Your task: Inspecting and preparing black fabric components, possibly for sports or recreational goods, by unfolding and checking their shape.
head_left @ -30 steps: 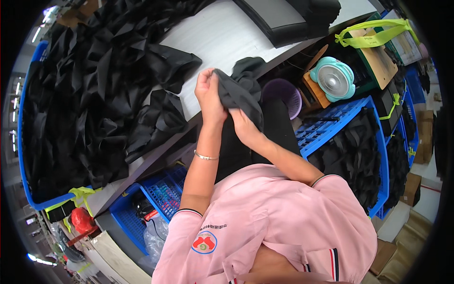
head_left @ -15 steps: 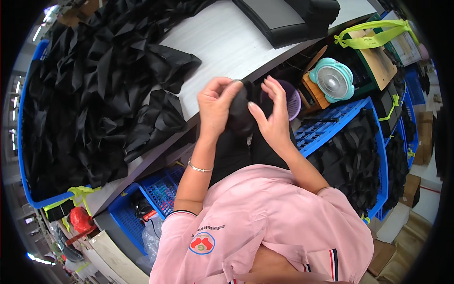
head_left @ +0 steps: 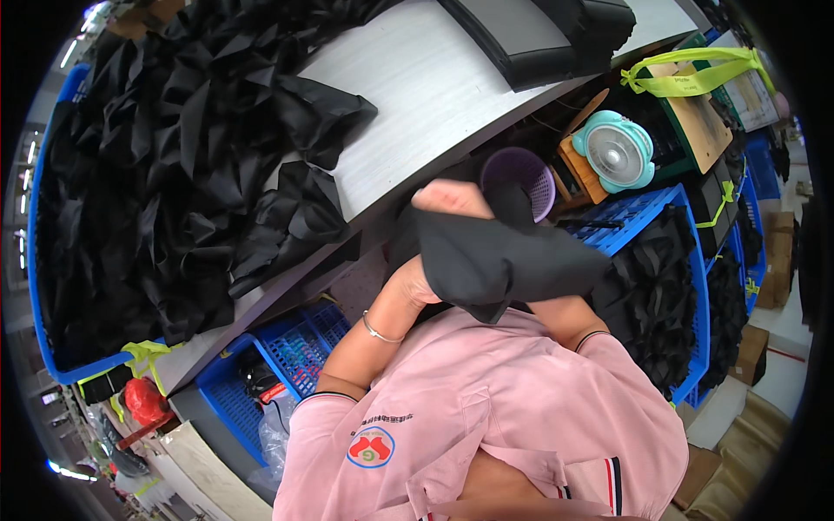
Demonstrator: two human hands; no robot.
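A piece of black fabric (head_left: pixel 495 265) is spread in the air above my lap, its right part smeared by motion. My left hand (head_left: pixel 419 282) is at the fabric's left edge and holds it; its fingers are hidden behind the cloth. Beyond the fabric's upper edge shows a blurred hand, which appears to be my right hand (head_left: pixel 453 198), since the right forearm runs under the cloth toward it. Its finger positions are too smeared to make out.
A large heap of black fabric pieces (head_left: pixel 191 165) lies on the white table (head_left: pixel 391 78) at left. Dark folded material (head_left: pixel 539 43) sits at the far edge. Right of me are a purple basket (head_left: pixel 543 187), a turquoise fan (head_left: pixel 615 152) and a blue crate (head_left: pixel 702 326) of black pieces.
Both hands have come down and nearer to my body. The black fabric, bunched at my left hand before, is now spread out to the right across my forearm.
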